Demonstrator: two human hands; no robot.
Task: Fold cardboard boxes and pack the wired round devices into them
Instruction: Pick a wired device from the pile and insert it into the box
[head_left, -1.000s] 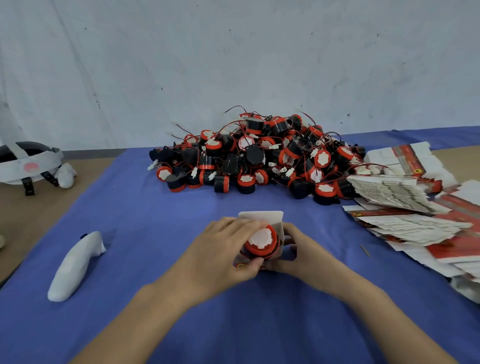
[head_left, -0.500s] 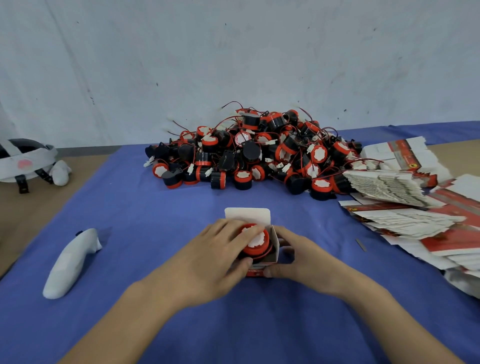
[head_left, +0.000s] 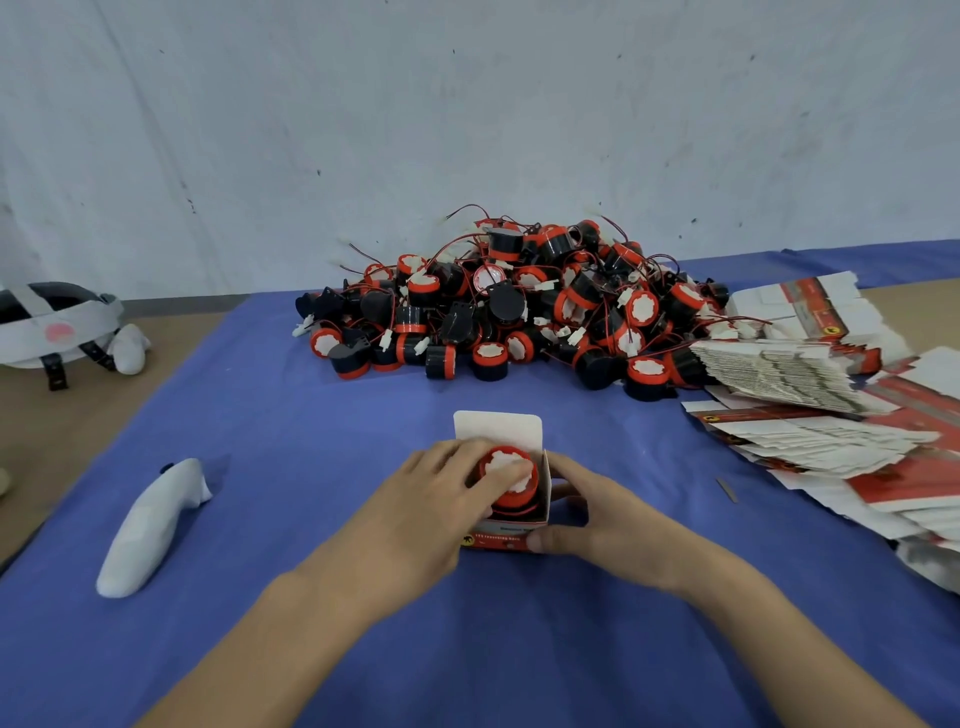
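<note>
Well left of our fingers, a white controller (head_left: 150, 525) lies on the blue table (head_left: 311, 441). Our left hand (head_left: 431, 509) presses nearly straight fingers (head_left: 462, 457) onto the round device (head_left: 506, 483), which is half inside the open box (head_left: 506, 540). Our right hand (head_left: 597, 519) grips that box's right side. Beyond the fingers is the device pile (head_left: 519, 306), and to their right lie flat boxes (head_left: 810, 415).

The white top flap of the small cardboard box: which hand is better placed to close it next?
Probably the left hand: its fingers press the red round device just below the upright white flap, while the right hand grips the small cardboard box.
</note>
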